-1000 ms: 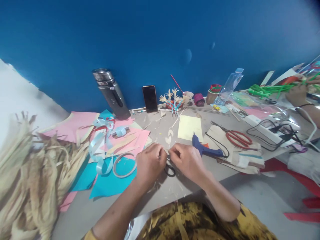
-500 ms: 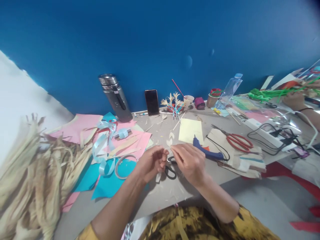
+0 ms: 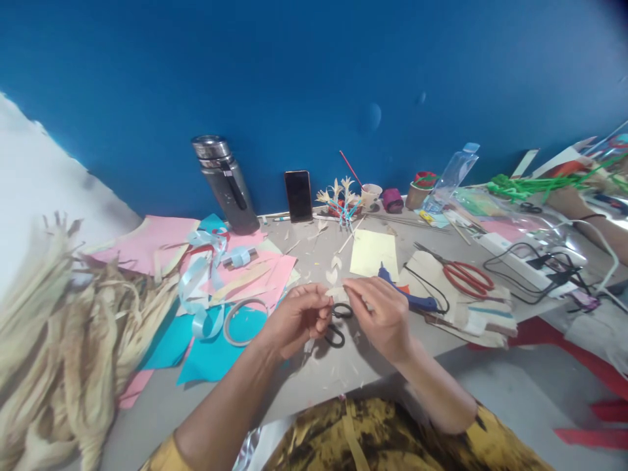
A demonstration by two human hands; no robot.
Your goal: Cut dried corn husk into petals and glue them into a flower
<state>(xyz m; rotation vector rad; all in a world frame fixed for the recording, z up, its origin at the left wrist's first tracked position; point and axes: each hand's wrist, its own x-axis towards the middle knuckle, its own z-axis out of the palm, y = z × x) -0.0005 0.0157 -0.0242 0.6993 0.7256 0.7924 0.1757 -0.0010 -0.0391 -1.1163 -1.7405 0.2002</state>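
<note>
Between my two hands is a small pale piece of corn husk (image 3: 337, 292), pinched at its ends by the fingertips. My left hand (image 3: 301, 318) has its fingers curled, thumb and forefinger at the piece's left end. My right hand (image 3: 380, 314) closes on the other end from the right. Under them lie scissors with black handles (image 3: 335, 335), their blades hidden. Small cut husk petals (image 3: 332, 277) rest on the table just beyond my fingertips. A blue glue gun (image 3: 417, 301) lies right of my right hand, near a pale yellow paper (image 3: 373, 252).
Dried corn husks (image 3: 73, 353) pile up at left beside blue paper (image 3: 210, 360), a tape roll (image 3: 230, 320) and light-blue ribbon (image 3: 189, 288). A flask (image 3: 228, 186), phone (image 3: 298, 196) and husk flowers (image 3: 343, 203) stand behind. Red-handled scissors (image 3: 468, 278), a power strip (image 3: 524, 261) and another person's arm (image 3: 583, 212) are at right.
My hands have moved slightly apart, and the pale husk piece between them now shows more plainly. More of the black scissor handles is visible.
</note>
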